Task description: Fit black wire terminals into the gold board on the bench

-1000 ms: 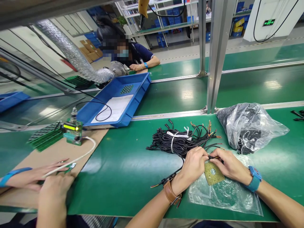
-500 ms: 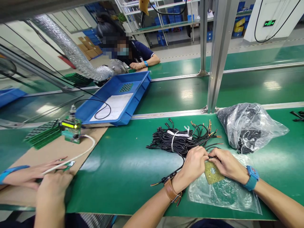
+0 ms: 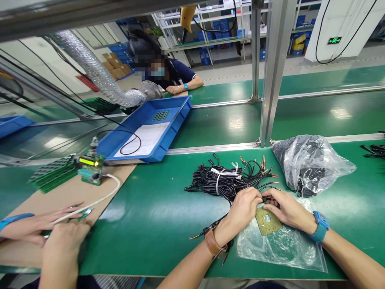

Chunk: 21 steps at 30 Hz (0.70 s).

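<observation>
Nearest, a clear plastic bag lies flat at 6 o'clock on the green bench. Resting on its upper edge is a small circuit board, olive-yellow, roughly square, with a pale round spot in the middle. The left hand and right hand meet at its 12 o'clock edge, both pinching a thin black wire against it. Farther, toward 11 o'clock, sits a tied bundle of black cables; at 1 o'clock, a crumpled bag of black parts.
</observation>
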Each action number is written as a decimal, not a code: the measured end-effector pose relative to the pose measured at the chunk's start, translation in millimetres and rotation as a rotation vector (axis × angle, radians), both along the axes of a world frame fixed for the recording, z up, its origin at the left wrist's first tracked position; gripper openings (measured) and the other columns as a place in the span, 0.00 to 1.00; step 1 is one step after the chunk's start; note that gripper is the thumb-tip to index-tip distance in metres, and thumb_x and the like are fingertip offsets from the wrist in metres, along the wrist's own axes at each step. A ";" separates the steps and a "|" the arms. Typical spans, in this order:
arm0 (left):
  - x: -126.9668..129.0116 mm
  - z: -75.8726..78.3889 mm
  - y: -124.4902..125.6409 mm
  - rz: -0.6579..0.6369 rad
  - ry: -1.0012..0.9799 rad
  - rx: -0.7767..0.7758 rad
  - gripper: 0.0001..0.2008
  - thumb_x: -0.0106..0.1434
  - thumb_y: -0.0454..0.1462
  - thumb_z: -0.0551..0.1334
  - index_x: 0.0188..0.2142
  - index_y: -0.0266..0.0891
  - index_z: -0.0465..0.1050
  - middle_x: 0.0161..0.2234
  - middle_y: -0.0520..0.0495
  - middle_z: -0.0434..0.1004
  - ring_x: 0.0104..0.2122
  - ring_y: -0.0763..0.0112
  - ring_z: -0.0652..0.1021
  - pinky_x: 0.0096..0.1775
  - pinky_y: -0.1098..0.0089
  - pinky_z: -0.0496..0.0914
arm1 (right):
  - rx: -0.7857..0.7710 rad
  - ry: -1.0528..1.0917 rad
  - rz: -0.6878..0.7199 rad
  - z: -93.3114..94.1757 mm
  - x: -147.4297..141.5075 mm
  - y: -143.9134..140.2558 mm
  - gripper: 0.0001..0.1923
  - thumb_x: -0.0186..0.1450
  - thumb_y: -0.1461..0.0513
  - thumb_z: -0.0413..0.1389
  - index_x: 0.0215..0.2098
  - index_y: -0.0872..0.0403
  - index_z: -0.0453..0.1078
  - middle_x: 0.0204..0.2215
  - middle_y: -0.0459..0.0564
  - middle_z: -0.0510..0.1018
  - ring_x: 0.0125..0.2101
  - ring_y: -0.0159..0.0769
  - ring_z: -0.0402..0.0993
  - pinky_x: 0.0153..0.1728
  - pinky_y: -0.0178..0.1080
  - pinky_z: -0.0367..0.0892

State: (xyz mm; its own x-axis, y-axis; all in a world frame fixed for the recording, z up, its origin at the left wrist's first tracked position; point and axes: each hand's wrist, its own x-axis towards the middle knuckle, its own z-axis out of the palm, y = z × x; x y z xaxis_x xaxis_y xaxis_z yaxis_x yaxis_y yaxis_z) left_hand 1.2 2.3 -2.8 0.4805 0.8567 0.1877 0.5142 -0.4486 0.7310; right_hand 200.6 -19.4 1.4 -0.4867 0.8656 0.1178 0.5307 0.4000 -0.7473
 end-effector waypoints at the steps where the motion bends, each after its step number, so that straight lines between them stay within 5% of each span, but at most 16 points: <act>1: -0.2 0.9 -0.5 0.001 0.006 -0.010 0.08 0.65 0.27 0.59 0.31 0.38 0.71 0.32 0.49 0.77 0.34 0.67 0.75 0.38 0.69 0.67 | 0.027 -0.007 0.008 2.7 1.4 -0.5 0.10 0.71 0.62 0.57 0.50 0.51 0.68 0.36 0.48 0.80 0.33 0.38 0.77 0.34 0.37 0.70; 5: -5.6 15.0 -6.4 0.001 0.086 -0.040 0.06 0.66 0.28 0.59 0.35 0.38 0.73 0.36 0.46 0.79 0.39 0.64 0.78 0.43 0.66 0.70 | 0.372 0.042 -0.062 19.6 19.4 -0.9 0.09 0.71 0.60 0.56 0.48 0.53 0.70 0.40 0.54 0.81 0.39 0.41 0.79 0.40 0.41 0.72; 7: -11.3 28.5 -10.4 -0.018 0.170 -0.056 0.08 0.67 0.29 0.57 0.40 0.38 0.74 0.40 0.45 0.80 0.43 0.61 0.79 0.45 0.64 0.71 | 0.549 0.058 -0.267 31.0 38.0 1.3 0.06 0.72 0.62 0.54 0.37 0.53 0.70 0.31 0.50 0.80 0.31 0.37 0.77 0.34 0.38 0.70; 11: -21.9 53.7 -14.5 -0.044 0.398 -0.113 0.14 0.70 0.30 0.51 0.45 0.39 0.74 0.39 0.43 0.82 0.41 0.56 0.81 0.45 0.58 0.72 | 0.694 -0.169 -0.680 42.5 78.0 13.4 0.23 0.73 0.60 0.53 0.19 0.51 0.60 0.13 0.41 0.62 0.14 0.30 0.57 0.20 0.38 0.54; 13: -23.5 58.0 -14.3 -0.038 0.507 -0.118 0.15 0.69 0.30 0.50 0.46 0.39 0.74 0.36 0.42 0.82 0.39 0.53 0.82 0.43 0.56 0.72 | 0.642 -0.320 -0.659 38.6 89.0 21.2 0.19 0.73 0.58 0.52 0.23 0.52 0.67 0.18 0.44 0.71 0.18 0.33 0.66 0.22 0.38 0.58; 15: -21.5 55.2 -14.4 -0.024 0.570 -0.099 0.14 0.69 0.30 0.51 0.47 0.38 0.74 0.33 0.42 0.82 0.36 0.52 0.82 0.41 0.56 0.73 | 0.564 -0.477 -0.546 31.5 91.6 26.9 0.12 0.73 0.58 0.50 0.36 0.53 0.73 0.35 0.51 0.80 0.30 0.39 0.76 0.29 0.39 0.65; 17: -16.0 47.0 -16.3 0.002 0.543 -0.056 0.13 0.71 0.32 0.51 0.46 0.38 0.73 0.32 0.43 0.81 0.34 0.54 0.82 0.40 0.58 0.73 | 0.500 -0.617 -0.480 25.1 88.2 29.1 0.12 0.73 0.59 0.49 0.45 0.54 0.73 0.45 0.55 0.79 0.38 0.44 0.78 0.32 0.41 0.68; 21: 1.7 27.1 -23.8 -0.055 0.325 0.162 0.11 0.71 0.32 0.52 0.49 0.37 0.70 0.43 0.40 0.79 0.44 0.58 0.78 0.46 0.60 0.73 | 0.425 -0.762 -0.492 20.9 79.1 27.1 0.09 0.72 0.61 0.49 0.39 0.53 0.71 0.38 0.54 0.75 0.34 0.44 0.76 0.30 0.42 0.67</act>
State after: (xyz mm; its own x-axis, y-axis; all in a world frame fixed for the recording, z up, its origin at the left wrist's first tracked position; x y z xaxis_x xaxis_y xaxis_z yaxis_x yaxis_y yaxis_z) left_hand 2.8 -21.5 24.2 0.5819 0.7995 0.1491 0.6797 -0.5787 0.4506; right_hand 279.7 7.7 22.3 -0.1598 0.9496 0.2698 0.9867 0.1617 0.0154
